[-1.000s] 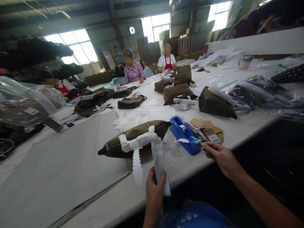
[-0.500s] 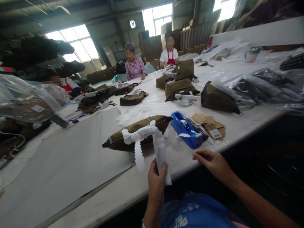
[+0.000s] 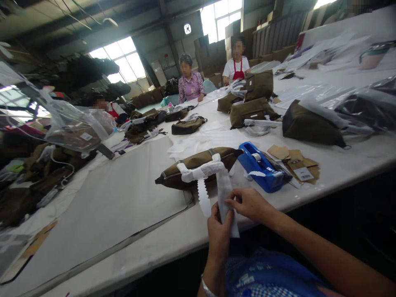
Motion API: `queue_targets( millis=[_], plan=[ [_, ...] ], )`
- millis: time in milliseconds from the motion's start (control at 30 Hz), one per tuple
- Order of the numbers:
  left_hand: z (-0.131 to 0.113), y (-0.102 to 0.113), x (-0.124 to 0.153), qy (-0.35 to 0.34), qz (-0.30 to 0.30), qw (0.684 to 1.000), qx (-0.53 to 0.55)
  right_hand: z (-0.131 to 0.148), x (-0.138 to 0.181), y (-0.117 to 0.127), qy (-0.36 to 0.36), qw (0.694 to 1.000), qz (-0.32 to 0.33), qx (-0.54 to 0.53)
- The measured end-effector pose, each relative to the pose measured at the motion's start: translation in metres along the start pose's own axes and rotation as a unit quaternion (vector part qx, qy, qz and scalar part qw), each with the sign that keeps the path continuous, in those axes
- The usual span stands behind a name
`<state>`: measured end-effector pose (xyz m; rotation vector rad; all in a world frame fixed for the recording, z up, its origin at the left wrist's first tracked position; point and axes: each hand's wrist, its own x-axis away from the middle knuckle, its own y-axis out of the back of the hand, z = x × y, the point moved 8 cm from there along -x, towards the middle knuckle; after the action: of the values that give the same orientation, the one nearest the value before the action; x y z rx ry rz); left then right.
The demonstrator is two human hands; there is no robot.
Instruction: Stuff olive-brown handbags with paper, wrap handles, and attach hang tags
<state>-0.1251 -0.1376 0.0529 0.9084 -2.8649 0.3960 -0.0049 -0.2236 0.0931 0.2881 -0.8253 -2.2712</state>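
Observation:
An olive-brown bag [image 3: 198, 165] lies on the white table [image 3: 130, 198] in front of me, its strap wrapped in white foam sheet [image 3: 201, 170]. A loose strip of that white wrap [image 3: 224, 192] hangs down off the table edge. My left hand [image 3: 219, 233] pinches the lower end of the strip. My right hand [image 3: 249, 203] has its fingers closed on the same strip just above the left hand. A blue tape dispenser [image 3: 261, 167] stands to the right of the bag.
Brown card tags [image 3: 297, 161] lie beside the dispenser. More olive bags [image 3: 252, 111] and clear plastic bags [image 3: 355, 103] crowd the right side. Three other people sit at the far end [image 3: 190, 84]. A plastic-wrapped pile [image 3: 72, 130] sits at left.
My right hand has moved left from the tape dispenser to the white strip and closed on it. The view has shifted to the left.

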Motion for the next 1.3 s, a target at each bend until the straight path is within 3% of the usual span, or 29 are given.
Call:
queue_targets(
  millis=[300, 467, 633, 767, 900, 1000, 1167, 1300],
  plan=[
    [0.015, 0.004, 0.0, 0.029, 0.013, 0.999, 0.035, -0.017, -0.003, -0.006, -0.04, 0.999, 0.008, 0.026],
    [0.013, 0.008, 0.0, 0.038, 0.0, 0.998, 0.046, -0.035, -0.008, -0.011, -0.083, 0.996, 0.032, -0.028],
    [0.008, 0.003, 0.002, 0.044, 0.019, 0.998, 0.047, -0.061, -0.007, -0.027, -0.145, 0.978, 0.096, -0.118],
    [0.011, 0.0, 0.002, 0.057, 0.021, 0.997, 0.057, -0.068, 0.002, -0.012, -0.141, 0.981, 0.036, -0.131],
    [0.008, 0.003, 0.001, 0.048, -0.002, 0.998, 0.049, -0.051, 0.023, 0.02, -0.088, 0.983, -0.085, -0.135],
    [0.004, 0.003, 0.001, 0.042, -0.012, 0.998, 0.047, -0.028, 0.036, 0.026, -0.048, 0.978, -0.113, -0.167],
    [0.002, -0.007, 0.002, 0.041, 0.021, 0.998, 0.037, 0.001, 0.033, -0.005, -0.02, 0.962, -0.051, -0.266],
    [0.006, -0.008, 0.0, 0.044, 0.009, 0.999, 0.03, 0.0, 0.02, -0.043, -0.085, 0.895, 0.018, -0.438]
  ],
)
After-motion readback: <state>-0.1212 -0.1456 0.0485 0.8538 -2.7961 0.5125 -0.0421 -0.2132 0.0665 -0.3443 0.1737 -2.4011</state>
